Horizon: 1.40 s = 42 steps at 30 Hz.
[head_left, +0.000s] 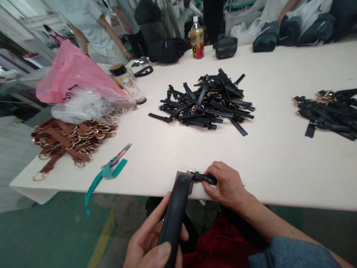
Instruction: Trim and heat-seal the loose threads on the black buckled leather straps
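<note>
while the left hand (152, 242) grips the black tool (174, 216) by its handle, its head meets the short black strap (205, 179), pinned at the table edge (139, 191) under the right hand (227, 185); the strap runs rightward.

Left hand (152, 243) clenched, right hand (227, 185) pinching.

A long white table (279, 156) fills the view, its near edge running across the bottom. Below that edge lies a green floor (41, 238) with a yellow line (103, 238). Past the far edge, people (92, 26) stand amid cluttered racks. The light is even and bright.
</note>
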Tool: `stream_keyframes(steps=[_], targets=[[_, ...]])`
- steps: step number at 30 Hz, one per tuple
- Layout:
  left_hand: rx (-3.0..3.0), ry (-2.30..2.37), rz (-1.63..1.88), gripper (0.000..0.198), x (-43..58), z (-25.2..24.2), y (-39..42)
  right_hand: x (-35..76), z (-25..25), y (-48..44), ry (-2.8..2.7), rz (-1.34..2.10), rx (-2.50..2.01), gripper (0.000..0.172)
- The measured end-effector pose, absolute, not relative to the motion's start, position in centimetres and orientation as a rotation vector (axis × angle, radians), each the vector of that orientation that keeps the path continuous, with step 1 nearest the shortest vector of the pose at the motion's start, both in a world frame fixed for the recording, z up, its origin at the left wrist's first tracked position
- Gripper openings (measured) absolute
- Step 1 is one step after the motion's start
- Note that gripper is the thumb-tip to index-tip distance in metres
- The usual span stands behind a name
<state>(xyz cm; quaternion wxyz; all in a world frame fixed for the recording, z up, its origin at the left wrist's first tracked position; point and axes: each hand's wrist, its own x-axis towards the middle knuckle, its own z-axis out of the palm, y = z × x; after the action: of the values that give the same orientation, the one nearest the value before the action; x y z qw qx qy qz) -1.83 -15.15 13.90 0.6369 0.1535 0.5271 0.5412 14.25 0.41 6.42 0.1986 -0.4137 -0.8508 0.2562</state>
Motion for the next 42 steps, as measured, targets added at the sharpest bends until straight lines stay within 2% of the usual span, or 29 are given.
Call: stream_keyframes(steps=[12,18,23,31,37,42], targets=[[0.375,1.225,1.208,0.08,-1.9,14.4,-13.1,14.2,6.4,0.4,-2.391,0.699,-1.157,0.008],[0.391,1.299,1.32,0.067,-2.2,14.9,-14.4,14.2,6.4,0.4,-2.382,0.713,-1.159,0.007],[0.402,1.138,1.27,0.059,-2.1,15.7,-14.1,14.2,6.5,0.4,-2.381,0.708,-1.156,0.007],[0.475,1.142,1.167,0.066,-3.0,14.9,-10.7,14.3,6.4,0.3,-2.394,0.69,-1.15,0.007],[0.422,1.21,1.149,0.078,-3.9,14.5,-12.4,14.3,6.4,0.3,-2.377,0.705,-1.143,0.007],[0.375,1.279,1.135,0.075,-3.1,15.0,-13.6,14.3,6.4,0.3,-2.365,0.703,-1.129,0.007]])
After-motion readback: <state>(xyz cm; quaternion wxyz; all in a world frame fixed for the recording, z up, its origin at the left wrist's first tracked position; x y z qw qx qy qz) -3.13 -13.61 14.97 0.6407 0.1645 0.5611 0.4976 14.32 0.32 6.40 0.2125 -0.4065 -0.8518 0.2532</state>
